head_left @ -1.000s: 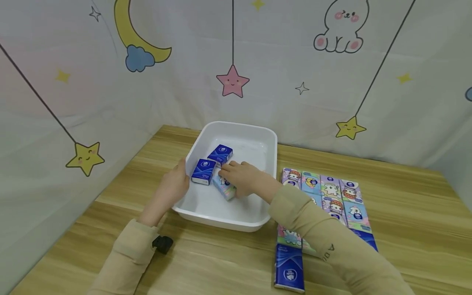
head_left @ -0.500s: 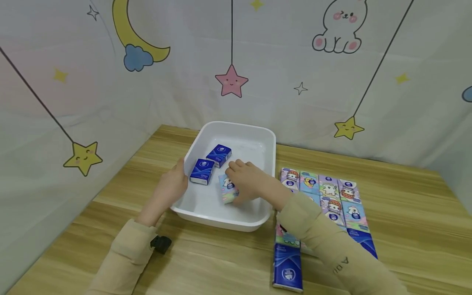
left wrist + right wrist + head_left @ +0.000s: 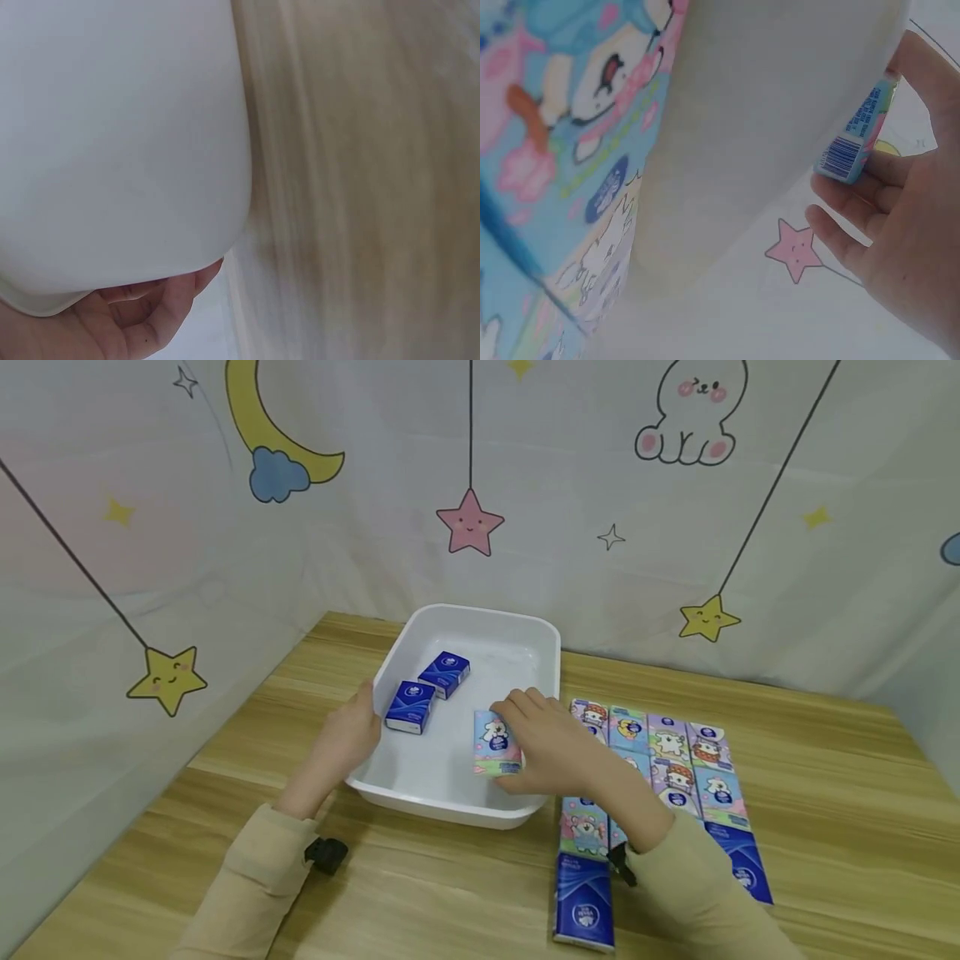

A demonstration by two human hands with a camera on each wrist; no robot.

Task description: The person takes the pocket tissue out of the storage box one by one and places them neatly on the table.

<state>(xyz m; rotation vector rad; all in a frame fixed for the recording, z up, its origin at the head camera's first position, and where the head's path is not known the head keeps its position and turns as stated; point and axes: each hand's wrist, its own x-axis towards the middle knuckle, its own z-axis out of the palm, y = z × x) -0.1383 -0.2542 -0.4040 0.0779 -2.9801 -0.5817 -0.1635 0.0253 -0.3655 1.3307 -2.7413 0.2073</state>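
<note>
A white plastic tray [image 3: 442, 812] sits mid-table. My left hand [image 3: 345, 735] holds its left rim; in the left wrist view curled fingers [image 3: 150, 319] lie along the tray wall [image 3: 120, 150]. Between thumb and fingers, my right hand [image 3: 555, 743] pinches a light blue cartoon-printed pocket tissue pack [image 3: 493, 743] near the tray's right side. Its barcode end shows in the right wrist view, the pack [image 3: 849, 146] resting against my fingertips. Two dark blue tissue packs [image 3: 410, 707] lie in the left part of the tray, one just behind the other.
Right of the tray, cartoon tissue packs [image 3: 671, 743] lie in close rows on the wooden table [image 3: 420, 893]. Dark blue packs sit at the block's near end, one [image 3: 584, 906] in front at left. A printed curtain [image 3: 555, 568] hangs behind.
My right hand has drawn the cartoon tissue pack away from the dark blue packs, rightward across the tray. The left hand stays on the rim.
</note>
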